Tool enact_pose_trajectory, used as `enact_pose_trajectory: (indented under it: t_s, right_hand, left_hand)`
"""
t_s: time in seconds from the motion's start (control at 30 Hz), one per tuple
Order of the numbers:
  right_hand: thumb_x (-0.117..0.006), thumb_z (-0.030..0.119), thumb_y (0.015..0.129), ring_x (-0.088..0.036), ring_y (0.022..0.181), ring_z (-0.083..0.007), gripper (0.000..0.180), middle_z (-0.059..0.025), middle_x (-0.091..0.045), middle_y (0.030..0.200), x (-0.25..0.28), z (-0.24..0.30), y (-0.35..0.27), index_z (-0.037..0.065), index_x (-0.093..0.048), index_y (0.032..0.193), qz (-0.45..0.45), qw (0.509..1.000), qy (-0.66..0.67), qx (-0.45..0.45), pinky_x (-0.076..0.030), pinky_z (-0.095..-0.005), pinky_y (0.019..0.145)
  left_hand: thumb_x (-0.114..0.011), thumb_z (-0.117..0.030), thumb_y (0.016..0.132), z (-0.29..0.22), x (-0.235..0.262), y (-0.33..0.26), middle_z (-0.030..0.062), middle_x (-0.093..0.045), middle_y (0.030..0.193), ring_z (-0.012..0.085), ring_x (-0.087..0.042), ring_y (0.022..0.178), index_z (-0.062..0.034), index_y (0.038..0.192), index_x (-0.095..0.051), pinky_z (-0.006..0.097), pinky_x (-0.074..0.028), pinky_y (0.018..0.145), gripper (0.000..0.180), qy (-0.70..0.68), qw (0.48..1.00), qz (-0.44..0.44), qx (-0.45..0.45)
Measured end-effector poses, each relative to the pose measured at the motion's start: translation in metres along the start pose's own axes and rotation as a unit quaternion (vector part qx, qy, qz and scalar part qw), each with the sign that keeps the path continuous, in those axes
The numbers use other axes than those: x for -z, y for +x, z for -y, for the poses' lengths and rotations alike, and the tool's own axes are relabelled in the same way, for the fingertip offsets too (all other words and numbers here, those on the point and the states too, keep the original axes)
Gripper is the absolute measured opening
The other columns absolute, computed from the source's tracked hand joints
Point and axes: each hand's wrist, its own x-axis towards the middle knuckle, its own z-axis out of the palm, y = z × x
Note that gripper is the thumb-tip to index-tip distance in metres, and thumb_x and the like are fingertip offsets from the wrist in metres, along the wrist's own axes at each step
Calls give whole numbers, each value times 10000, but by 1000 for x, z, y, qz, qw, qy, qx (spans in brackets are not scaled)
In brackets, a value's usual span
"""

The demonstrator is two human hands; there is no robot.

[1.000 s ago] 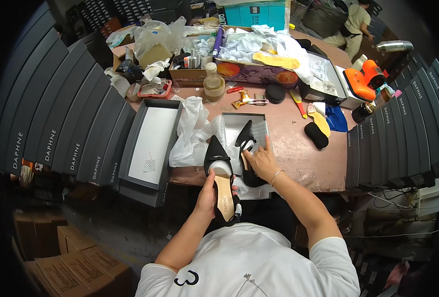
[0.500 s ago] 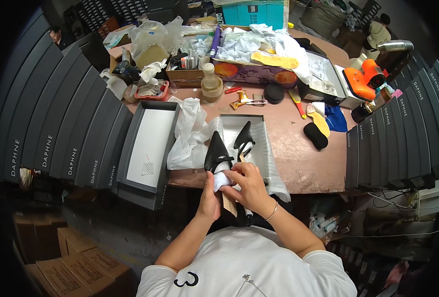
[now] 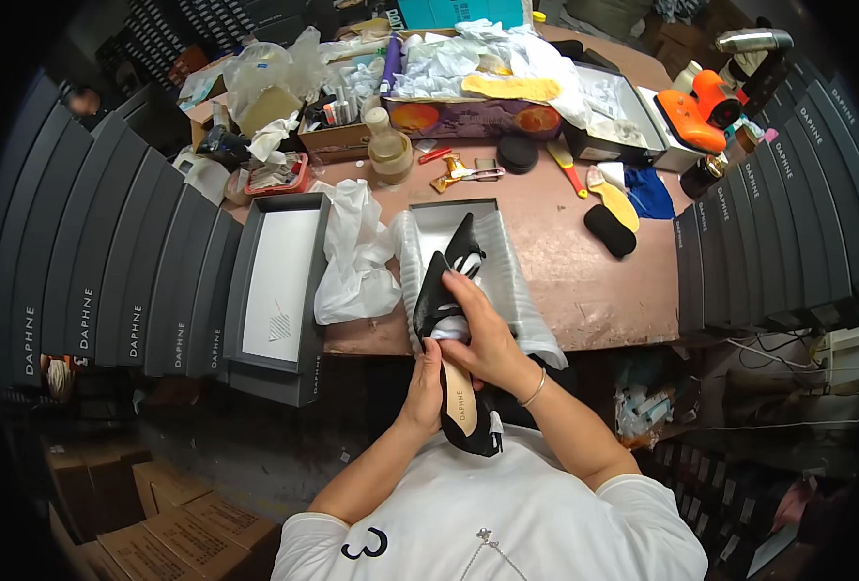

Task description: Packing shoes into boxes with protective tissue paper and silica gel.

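Note:
A black pointed shoe with a pale insole is held in front of my body, its toe pointing away and its heel near my shirt. My left hand is closed round its left side. My right hand grips it from the right, fingers on the toe part and thumb by the opening. White paper stuffing shows inside the front of the shoe, partly hidden by my fingers. Just beyond, the matching black shoe lies over a grey shoe box lined with white wrapping.
Left of the shoes are crumpled white tissue and a grey box lid or tray. Grey shoe boxes stand stacked on both sides. Farther back are a glue jar, a yellow-red brush, a black pad and a carton of paper.
The white paper sits deeper in the shoe, and my right hand has shifted from pinching it to gripping the toe part. More of the insole shows now. The whole view has shifted slightly.

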Motion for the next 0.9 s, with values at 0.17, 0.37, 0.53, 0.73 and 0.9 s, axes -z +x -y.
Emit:
enact_pose_trajectory:
  t_s: [0.17, 0.37, 0.53, 0.73, 0.9]
  right_hand:
    - [-825, 253, 684, -502, 1203, -380, 1001, -250, -463, 1348, 33, 14, 11, 4, -249, 1463, 101, 994, 39, -36, -410, -383, 1007]
    - [-762, 220, 773, -499, 1214, -353, 901, -254, -456, 1346, 21, 6, 6, 21, -237, 1477, 23, 995, 88, -43, -394, -360, 1002]
    - [-716, 163, 784, -519, 1145, -392, 838, -231, -464, 1293, 28, 10, 2, 54, -256, 1476, 114, 991, 35, -67, -425, -380, 978]
    - [-667, 169, 827, -595, 931, -412, 712, -255, -460, 1265, 4, -8, -12, 79, -320, 1442, 51, 998, -43, -16, -518, -416, 797]
    - [-689, 138, 794, -592, 958, -397, 738, -225, -481, 1236, 12, 1, -12, 75, -336, 1439, 35, 999, 4, -6, -515, -398, 807]
  left_hand:
    - [-149, -777, 864, -7, -1, -8, 87, -616, 856, 163, -628, 752, -37, 1157, -546, 289, -533, 708, 890, 7, 997, -17, 80]
    - [-115, -820, 827, -11, -9, 2, 83, -639, 910, 176, -624, 812, -27, 1139, -568, 302, -515, 735, 965, -7, 1000, 26, 16]
    - [-139, -838, 810, -1, -4, -2, 82, -606, 922, 174, -598, 824, -38, 1173, -537, 316, -507, 755, 964, -12, 997, 10, 77]
    - [-120, -840, 808, 2, -8, -3, 85, -617, 931, 166, -611, 810, -49, 1153, -545, 294, -519, 739, 962, -7, 998, -27, 62]
    - [-99, -824, 820, 0, -3, -8, 79, -607, 856, 164, -609, 770, -47, 1132, -543, 275, -511, 717, 948, -34, 997, 0, 66]
